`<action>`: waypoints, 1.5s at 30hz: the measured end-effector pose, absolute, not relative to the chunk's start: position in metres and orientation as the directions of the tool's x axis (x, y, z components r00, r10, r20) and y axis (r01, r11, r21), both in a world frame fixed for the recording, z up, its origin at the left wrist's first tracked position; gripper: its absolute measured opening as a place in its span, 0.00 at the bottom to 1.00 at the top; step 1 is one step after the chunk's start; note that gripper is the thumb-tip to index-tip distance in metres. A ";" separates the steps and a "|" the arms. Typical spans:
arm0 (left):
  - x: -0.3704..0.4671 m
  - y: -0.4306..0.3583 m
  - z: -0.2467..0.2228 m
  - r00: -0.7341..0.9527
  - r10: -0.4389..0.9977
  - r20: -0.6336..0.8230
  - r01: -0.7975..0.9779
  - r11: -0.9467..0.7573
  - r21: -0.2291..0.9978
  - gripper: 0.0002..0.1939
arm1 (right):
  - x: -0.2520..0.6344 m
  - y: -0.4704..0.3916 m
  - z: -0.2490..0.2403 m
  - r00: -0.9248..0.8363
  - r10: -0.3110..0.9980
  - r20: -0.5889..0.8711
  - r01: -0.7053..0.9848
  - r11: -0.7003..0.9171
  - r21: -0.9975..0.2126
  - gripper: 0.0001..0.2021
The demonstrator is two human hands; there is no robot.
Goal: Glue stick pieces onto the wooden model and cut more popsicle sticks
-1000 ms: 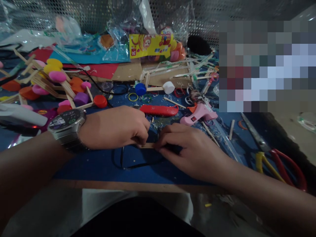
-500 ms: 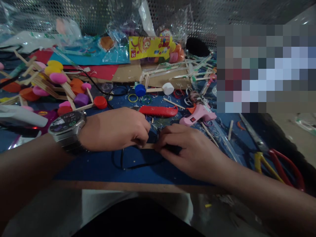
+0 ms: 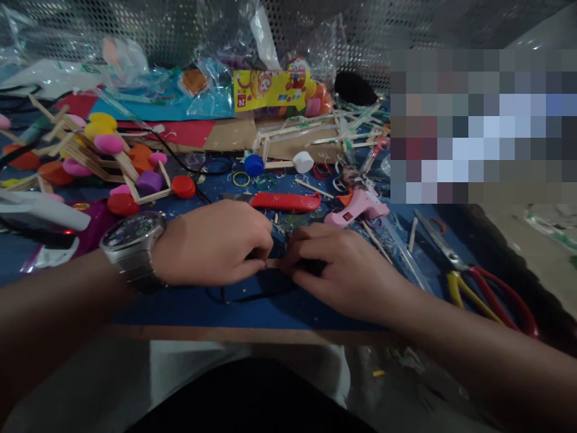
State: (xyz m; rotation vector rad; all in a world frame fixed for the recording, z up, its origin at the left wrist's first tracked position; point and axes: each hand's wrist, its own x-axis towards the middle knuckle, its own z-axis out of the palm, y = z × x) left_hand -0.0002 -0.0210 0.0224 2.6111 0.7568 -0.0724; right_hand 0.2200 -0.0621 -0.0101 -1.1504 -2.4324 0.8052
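Near the front of the blue tabletop (image 3: pixel 180 310), both hands pinch a short wooden stick (image 3: pixel 273 263). My left hand (image 3: pixel 216 243), with a watch (image 3: pixel 135 237) on its wrist, is closed on the stick's left part. Closed at the right part is my right hand (image 3: pixel 338 264); its fingers hide that end. Just beyond the hands lies a red utility knife (image 3: pixel 286 201). A pink hot glue gun (image 3: pixel 358 207) rests to the right of the knife. A thin black cord (image 3: pixel 256 296) curves over the table below the hands.
Red-and-yellow-handled scissors (image 3: pixel 460 264) lie at the right. Stick frames with coloured bottle caps (image 3: pixel 108 144) crowd the left. A stick piece with a blue cap (image 3: pixel 254 165) and a white cap (image 3: pixel 303 162) stands behind the knife. Plastic bags and a yellow package (image 3: pixel 265 90) line the back.
My left hand has shifted slightly right along the stick, leaving less of it showing between my hands. The view has shifted a little. The right hand stays closed on the stick.
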 end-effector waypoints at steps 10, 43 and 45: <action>0.006 -0.032 0.013 0.786 0.609 -0.106 0.583 -0.673 0.456 0.06 | 0.218 -0.059 -0.007 -0.629 0.777 -0.014 0.636 0.505 -0.583 0.07; 0.013 -0.041 0.019 0.731 0.672 -0.122 0.658 -0.645 0.390 0.07 | 0.277 -0.044 0.046 -0.370 0.907 0.201 0.775 0.421 -0.471 0.07; 0.013 -0.041 0.019 0.715 0.684 -0.145 0.676 -0.624 0.391 0.07 | 0.279 -0.037 0.041 -0.380 0.901 0.209 0.787 0.434 -0.438 0.07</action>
